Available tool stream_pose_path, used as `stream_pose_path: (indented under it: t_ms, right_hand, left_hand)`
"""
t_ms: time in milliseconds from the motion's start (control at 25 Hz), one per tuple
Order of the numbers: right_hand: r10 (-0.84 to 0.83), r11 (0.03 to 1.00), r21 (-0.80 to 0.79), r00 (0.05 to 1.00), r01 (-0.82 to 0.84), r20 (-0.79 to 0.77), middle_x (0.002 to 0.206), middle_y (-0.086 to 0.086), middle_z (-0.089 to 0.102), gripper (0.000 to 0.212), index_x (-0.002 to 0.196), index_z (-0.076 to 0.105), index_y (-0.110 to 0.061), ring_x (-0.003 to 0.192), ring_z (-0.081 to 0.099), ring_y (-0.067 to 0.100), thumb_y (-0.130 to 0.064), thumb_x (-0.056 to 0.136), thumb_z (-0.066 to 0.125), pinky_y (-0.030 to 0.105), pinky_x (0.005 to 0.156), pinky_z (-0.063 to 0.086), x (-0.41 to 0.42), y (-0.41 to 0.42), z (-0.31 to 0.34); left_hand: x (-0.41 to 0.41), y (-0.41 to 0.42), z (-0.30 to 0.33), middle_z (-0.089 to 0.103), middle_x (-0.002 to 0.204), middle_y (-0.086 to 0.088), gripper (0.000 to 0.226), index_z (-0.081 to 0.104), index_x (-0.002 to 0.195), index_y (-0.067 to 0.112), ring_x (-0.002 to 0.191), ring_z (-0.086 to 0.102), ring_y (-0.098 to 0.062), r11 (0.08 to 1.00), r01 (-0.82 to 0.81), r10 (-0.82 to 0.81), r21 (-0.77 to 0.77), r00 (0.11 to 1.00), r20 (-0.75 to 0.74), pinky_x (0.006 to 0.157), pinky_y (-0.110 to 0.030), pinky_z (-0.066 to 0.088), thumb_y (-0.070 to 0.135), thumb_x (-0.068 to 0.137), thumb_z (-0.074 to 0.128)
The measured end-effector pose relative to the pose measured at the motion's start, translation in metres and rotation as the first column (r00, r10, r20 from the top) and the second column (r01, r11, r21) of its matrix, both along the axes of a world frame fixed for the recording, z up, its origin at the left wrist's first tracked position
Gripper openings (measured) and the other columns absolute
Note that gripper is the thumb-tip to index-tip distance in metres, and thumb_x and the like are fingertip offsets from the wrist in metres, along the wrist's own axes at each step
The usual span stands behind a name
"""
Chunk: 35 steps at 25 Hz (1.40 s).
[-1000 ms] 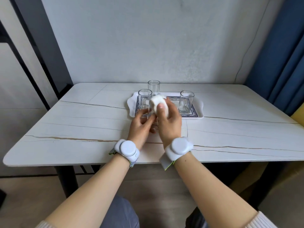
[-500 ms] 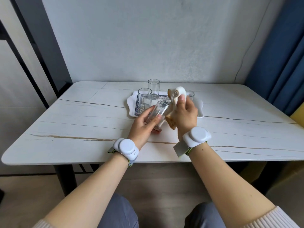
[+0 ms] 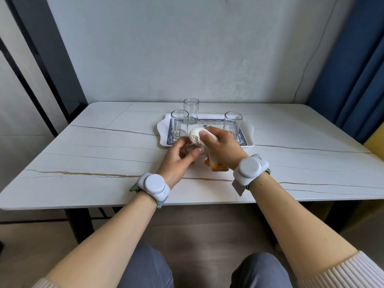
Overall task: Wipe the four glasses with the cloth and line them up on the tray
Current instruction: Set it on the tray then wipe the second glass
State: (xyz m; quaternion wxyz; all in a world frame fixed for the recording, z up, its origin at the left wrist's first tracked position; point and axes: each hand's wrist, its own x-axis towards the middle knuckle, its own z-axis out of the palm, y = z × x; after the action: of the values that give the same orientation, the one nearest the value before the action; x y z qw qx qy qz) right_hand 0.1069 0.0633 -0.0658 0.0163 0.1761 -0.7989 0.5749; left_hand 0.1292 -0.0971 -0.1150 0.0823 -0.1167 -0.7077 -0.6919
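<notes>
My left hand (image 3: 178, 161) grips a clear glass (image 3: 187, 148) just above the table, in front of the tray; most of the glass is hidden by my fingers and the cloth. My right hand (image 3: 223, 147) holds a white and orange cloth (image 3: 197, 139) pressed against the glass's mouth end. A white tray (image 3: 163, 129) with a blue patterned border sits behind my hands. Two glasses stand upright on it, one at the left (image 3: 179, 124) and one at the right (image 3: 233, 124). A third glass (image 3: 191, 110) stands at the tray's far edge.
The marble-look white table (image 3: 104, 154) stretches to both sides of the tray. A grey wall rises right behind it, a blue curtain (image 3: 353, 69) hangs at the right, and a dark frame (image 3: 52, 59) leans at the left. My knees show below the table edge.
The cloth hand has dropped from raised beside the glass half a second ago back onto it, pressing the cloth against its open end. The glass has sunk lower in my left hand.
</notes>
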Motion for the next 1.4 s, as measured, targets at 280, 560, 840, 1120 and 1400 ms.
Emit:
stream_pose_path:
  t_ms: [280,560,840,1120,1400]
  right_hand:
    - [-0.174,0.983,-0.099,0.964,0.156,-0.2,0.09,-0.018,0.059,0.024,0.094,0.069,-0.03,0.094,0.063,0.023,-0.051,0.092,0.056,0.055,0.082,0.055,-0.004,0.002,-0.026]
    - [-0.215,0.976,-0.006,0.974,0.216,0.074,0.08,0.01,0.066,0.035,0.092,0.068,-0.014,0.079,0.061,0.027,-0.045,0.093,0.052,0.052,0.09,0.053,-0.009,0.004,-0.014]
    - [-0.204,0.973,-0.111,0.979,0.2,-0.027,0.066,-0.005,0.058,0.032,0.082,0.068,-0.022,0.064,0.058,0.025,-0.049,0.091,0.054,0.056,0.063,0.059,0.003,0.0,-0.017]
    - [-0.296,0.955,-0.005,0.952,0.297,0.076,0.076,0.012,0.066,0.035,0.07,0.061,-0.017,0.078,0.061,0.032,-0.039,0.094,0.051,0.038,0.077,0.05,-0.006,0.006,-0.015]
    - [-0.192,0.98,-0.067,0.98,0.188,-0.058,0.067,0.0,0.057,0.033,0.079,0.065,-0.019,0.061,0.059,0.028,-0.046,0.093,0.053,0.055,0.06,0.058,0.005,0.004,-0.011]
  left_hand:
    - [-0.003,0.006,0.004,0.065,0.081,-0.009,0.054,0.06,0.114,0.011,0.063,0.057,-0.027,0.996,-0.088,0.087,0.006,0.991,0.103,0.055,-0.032,0.044,0.056,0.086,0.052]
    - [-0.006,0.001,-0.007,0.062,0.1,-0.015,0.04,0.058,0.121,0.034,0.088,0.06,-0.034,0.975,-0.063,0.056,-0.215,0.998,-0.038,0.078,-0.045,0.053,0.052,0.085,0.061]
    - [-0.002,0.006,0.003,0.066,0.089,-0.008,0.034,0.063,0.115,0.009,0.065,0.06,-0.019,0.999,-0.05,0.05,0.0,0.994,0.092,0.062,-0.032,0.05,0.035,0.093,0.061]
    - [0.001,0.004,0.003,0.064,0.115,-0.006,0.032,0.06,0.123,0.021,0.084,0.063,-0.022,0.998,0.003,-0.005,-0.057,1.0,-0.026,0.08,-0.033,0.057,0.025,0.092,0.064]
    - [0.0,0.003,0.002,0.07,0.091,-0.011,0.038,0.063,0.117,0.006,0.066,0.057,-0.022,0.998,-0.023,0.017,0.063,0.996,0.089,0.06,-0.03,0.047,0.032,0.089,0.063]
